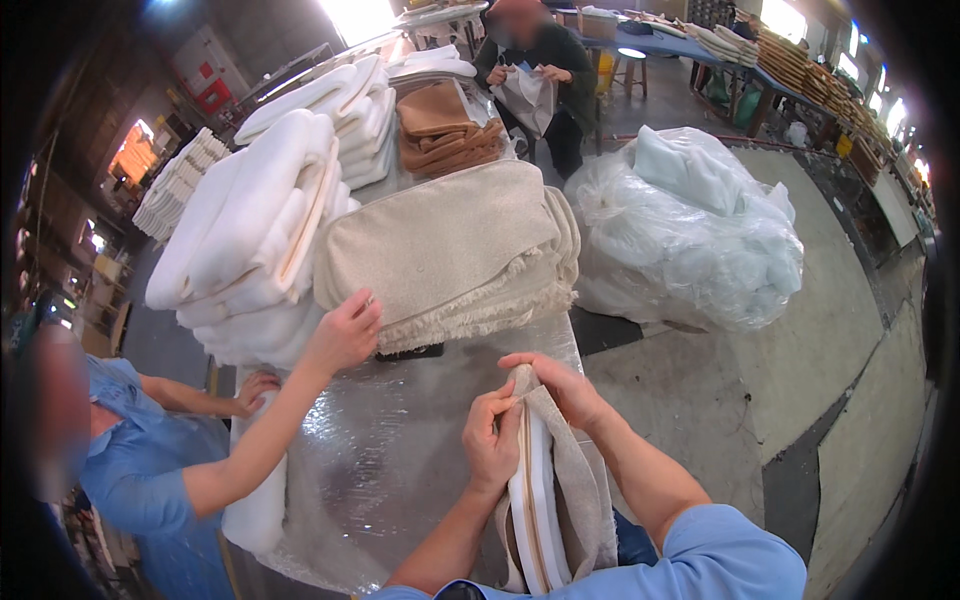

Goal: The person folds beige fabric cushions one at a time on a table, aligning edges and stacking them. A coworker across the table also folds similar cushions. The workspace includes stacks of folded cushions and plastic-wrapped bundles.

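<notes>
My left hand (491, 440) is closed on the beige fabric cover (577, 470) near its top end. Gripping the same cover's upper tip, my right hand (560, 388) sits just beyond, to the right. Inside the cover stands a long white padded cushion insert (532, 500) on its edge, with a tan strip running along its middle. The cover hangs open around the insert, and the lower end runs down against my body. Beyond my hands lies a stack of beige fabric covers (440, 230) with frayed edges.
At left, a co-worker's hand (350, 330) touches the beige stack; the other (258, 393) rests on a white padding roll (258, 490). White padding (240, 220) is piled behind. A plastic-wrapped bundle (690, 240) stands right of the plastic-covered table (370, 460). Another person (560, 95) handles fabric.
</notes>
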The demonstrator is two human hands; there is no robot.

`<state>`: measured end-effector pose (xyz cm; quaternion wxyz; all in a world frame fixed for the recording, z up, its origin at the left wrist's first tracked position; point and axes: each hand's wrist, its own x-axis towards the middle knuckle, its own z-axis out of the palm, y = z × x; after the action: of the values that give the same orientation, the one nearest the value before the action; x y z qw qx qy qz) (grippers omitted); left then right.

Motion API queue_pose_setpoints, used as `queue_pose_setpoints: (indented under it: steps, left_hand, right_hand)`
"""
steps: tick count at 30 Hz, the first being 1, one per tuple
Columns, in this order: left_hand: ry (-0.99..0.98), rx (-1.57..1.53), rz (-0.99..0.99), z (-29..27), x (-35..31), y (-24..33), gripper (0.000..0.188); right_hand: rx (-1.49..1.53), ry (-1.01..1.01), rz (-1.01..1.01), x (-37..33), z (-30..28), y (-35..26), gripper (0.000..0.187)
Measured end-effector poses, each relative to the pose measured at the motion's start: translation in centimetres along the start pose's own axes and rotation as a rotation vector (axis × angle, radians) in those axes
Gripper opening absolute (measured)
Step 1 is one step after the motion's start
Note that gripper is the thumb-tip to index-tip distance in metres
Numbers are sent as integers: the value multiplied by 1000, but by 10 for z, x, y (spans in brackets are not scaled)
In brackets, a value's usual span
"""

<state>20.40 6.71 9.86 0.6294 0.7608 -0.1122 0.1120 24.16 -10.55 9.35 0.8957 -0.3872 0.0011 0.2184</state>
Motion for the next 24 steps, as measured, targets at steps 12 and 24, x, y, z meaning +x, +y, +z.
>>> queue_pose_setpoints:
  steps: [12,24]
  left_hand:
    - [2,84,78,-8,3,-6,8]
    - [34,-178,-268,-17,-25,-17,31]
  right_hand:
    - [-368,50,-97,11,6,16,31]
    - [-498,78,-163,10,1,17,37]
